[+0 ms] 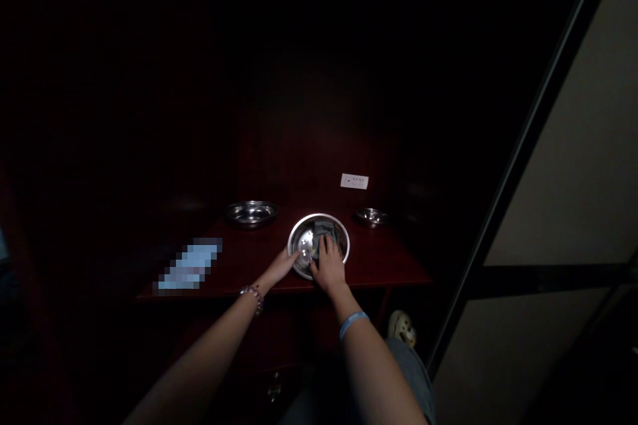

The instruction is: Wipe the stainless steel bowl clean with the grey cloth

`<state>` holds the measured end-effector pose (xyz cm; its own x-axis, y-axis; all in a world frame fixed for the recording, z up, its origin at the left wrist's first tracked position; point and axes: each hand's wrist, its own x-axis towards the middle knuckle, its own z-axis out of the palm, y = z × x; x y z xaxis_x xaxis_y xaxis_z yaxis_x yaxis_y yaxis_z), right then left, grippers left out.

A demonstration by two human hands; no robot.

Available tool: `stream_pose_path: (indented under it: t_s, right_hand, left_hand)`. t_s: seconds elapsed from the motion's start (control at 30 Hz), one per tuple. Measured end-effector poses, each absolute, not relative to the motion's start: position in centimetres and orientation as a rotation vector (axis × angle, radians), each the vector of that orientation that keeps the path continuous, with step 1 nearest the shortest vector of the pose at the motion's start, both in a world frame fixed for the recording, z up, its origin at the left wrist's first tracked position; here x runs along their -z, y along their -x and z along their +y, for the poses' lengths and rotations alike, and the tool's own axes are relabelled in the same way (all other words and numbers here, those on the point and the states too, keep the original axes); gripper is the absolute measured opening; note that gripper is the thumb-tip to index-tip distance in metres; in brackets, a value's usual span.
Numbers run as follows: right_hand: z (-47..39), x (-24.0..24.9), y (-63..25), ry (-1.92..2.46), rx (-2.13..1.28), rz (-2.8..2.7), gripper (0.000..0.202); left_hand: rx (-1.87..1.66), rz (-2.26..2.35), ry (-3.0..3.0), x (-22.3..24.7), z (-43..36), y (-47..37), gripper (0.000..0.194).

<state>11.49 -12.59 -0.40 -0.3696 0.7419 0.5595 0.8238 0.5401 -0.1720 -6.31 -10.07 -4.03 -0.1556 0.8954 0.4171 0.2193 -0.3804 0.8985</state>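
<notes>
In the head view, the left hand (283, 265) is clamped on the near-left rim of a steel bowl (304, 239), which tilts toward the person. The right hand (329, 269) reaches inside, fingers on a dark cloth (325, 230); whether they grip it I cannot tell. Beyond the hands on the dark red table (386, 262) sit a shallow steel dish (252, 214) to the left and a smaller one (371, 216) to the right. A pixelated pale item (191, 265) lies left of the left hand.

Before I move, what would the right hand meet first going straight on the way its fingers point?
The right hand seems to touch the dark cloth; past that, the far wall of the bowl probably comes first, though depth is unclear.
</notes>
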Motion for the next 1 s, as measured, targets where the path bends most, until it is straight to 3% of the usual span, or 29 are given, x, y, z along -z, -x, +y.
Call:
stream_pose_path:
  t_s: [0.2,0.57,0.77,1.0]
  right_hand:
    - [-12.6,0.3,-11.2,1.105,0.12,-2.29,0.084]
    - [-13.7,-0.6,-9.8,0.803,-0.23,-2.387,0.056]
    - [-14.9,-1.9,-10.5,0.939,-0.343,-2.423,0.053]
    - [-15.3,-2.8,-11.1,1.071,-0.208,-2.485,0.052]
  left_hand:
    - [-1.537,1.292,-1.577,3.0,-11.0,5.9,0.066]
    - [-1.519,1.267,-1.653,2.1,-11.8,5.4,0.074]
    - [-1.594,1.257,-1.59,2.7,-11.2,6.0,0.076]
    - [-1.672,1.352,-1.512,3.0,-10.7,6.5,0.07]
